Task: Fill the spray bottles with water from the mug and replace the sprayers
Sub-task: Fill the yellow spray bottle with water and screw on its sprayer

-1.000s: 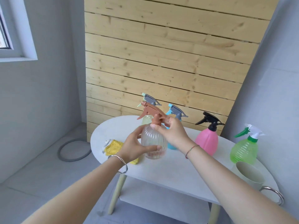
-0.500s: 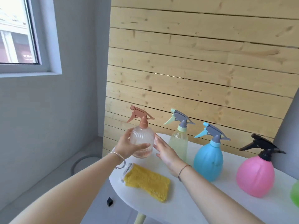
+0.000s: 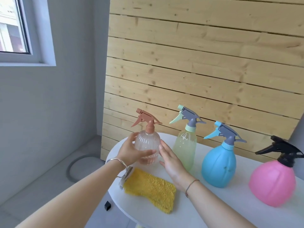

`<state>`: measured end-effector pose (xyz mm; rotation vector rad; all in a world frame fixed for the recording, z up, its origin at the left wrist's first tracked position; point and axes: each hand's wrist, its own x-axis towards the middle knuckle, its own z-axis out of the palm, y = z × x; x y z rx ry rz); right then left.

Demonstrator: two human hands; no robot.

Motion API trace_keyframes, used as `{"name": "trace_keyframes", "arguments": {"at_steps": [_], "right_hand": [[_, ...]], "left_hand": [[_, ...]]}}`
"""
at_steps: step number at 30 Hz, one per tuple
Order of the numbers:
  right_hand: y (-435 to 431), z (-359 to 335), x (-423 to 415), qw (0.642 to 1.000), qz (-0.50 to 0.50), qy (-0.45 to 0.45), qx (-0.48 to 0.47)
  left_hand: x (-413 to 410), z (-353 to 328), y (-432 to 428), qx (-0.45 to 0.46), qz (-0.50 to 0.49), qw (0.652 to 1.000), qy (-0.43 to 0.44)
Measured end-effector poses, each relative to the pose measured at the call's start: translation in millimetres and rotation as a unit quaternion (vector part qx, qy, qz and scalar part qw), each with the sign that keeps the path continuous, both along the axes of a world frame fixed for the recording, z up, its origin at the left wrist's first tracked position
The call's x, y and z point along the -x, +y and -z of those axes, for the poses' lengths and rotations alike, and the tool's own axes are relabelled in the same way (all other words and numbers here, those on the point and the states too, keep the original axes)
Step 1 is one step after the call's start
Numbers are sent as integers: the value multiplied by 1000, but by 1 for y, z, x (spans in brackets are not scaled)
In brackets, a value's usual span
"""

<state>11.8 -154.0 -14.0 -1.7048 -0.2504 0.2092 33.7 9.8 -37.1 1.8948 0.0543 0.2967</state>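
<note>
- Clear spray bottle [image 3: 147, 144], brown sprayer on, upright at the worktop's [image 3: 164, 219] 10 o'clock edge; left hand [image 3: 130, 153] curled round it.
- Right hand [image 3: 171, 162] flat with straight fingers, just beside it at 3 o'clock.
- Yellow cloth [image 3: 150, 189] at its 6 o'clock.

Clear ribbed bottle [image 3: 147, 145], brown sprayer on, upright in left hand [image 3: 130, 152], pale green bottle [image 3: 185, 147], blue bottle [image 3: 218, 165], pink bottle [image 3: 273, 183] upright rightward along counter [image 3: 230, 199], sprayers on

The ribbed clear bottle [image 3: 148, 142] is wearing a terracotta sprayer [image 3: 146, 118]; the pale green bottle [image 3: 185, 145], grey and mint; the blue bottle [image 3: 218, 163], grey and sky-blue; the pink bottle [image 3: 273, 181], black; the cloth [image 3: 151, 190] is showing yellow.
</note>
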Motion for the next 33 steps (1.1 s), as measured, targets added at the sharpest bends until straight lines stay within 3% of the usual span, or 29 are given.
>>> {"name": "trace_keyframes", "arguments": {"at_steps": [9, 12, 16, 20, 27, 30, 33], "right_hand": [[-53, -21, 21, 972, 136, -191, 33], [-65, -33, 15, 947, 223, -230, 5], [-64, -46, -8, 940, 265, -217, 9], [-55, -52, -26, 958, 251, -135, -3], [-67, -73, -2, 958, 247, -146, -25], [-82, -109, 35, 953, 238, -160, -97], [-106, -147, 85, 959, 182, -171, -135]], "left_hand": [[17, -10, -14, -5, -11, 999, 38], [33, -22, -33, 39, -74, 995, -57], [49, -36, -59, 11, -174, 967, -186], [52, -45, -84, 1, -98, 976, -193], [69, -66, -120, -29, 54, 995, -81], [90, -92, -138, -30, 66, 994, -86], [125, -123, -157, 37, 50, 992, -106]]}}
